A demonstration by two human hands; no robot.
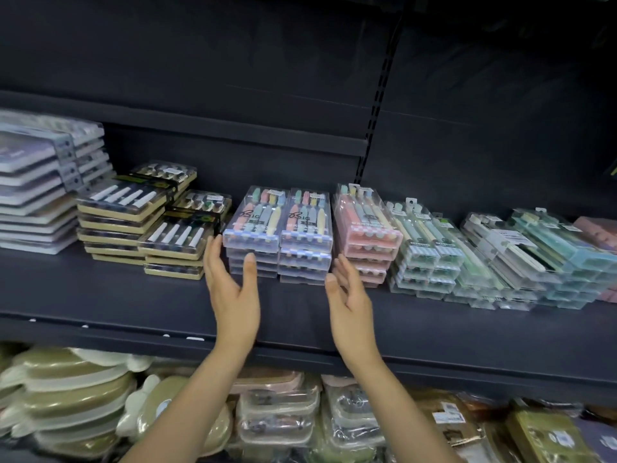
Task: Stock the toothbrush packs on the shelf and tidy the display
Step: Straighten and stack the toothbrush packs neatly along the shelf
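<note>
Forearms rise from bottom centre of frame. Left hand [233, 289] open, fingers straight, fingertips at left edge of two side-by-side toothbrush pack stacks [278, 233], mid-frame. Right hand [349, 294] open, fingers relaxed, just beside right edge of same stacks, holding nothing. Pink stack [367, 233] close right; black-and-gold packs [173, 228] close left. Bare strip of dark shelf [133, 295] runs before stacks to front lip. Dark back panel [267, 61] fills upper frame. Bagged goods [76, 399] crowd lower frame.

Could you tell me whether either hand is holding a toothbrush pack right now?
No, the left hand and right hand are open and empty beside the clear pastel toothbrush pack stacks.
</note>
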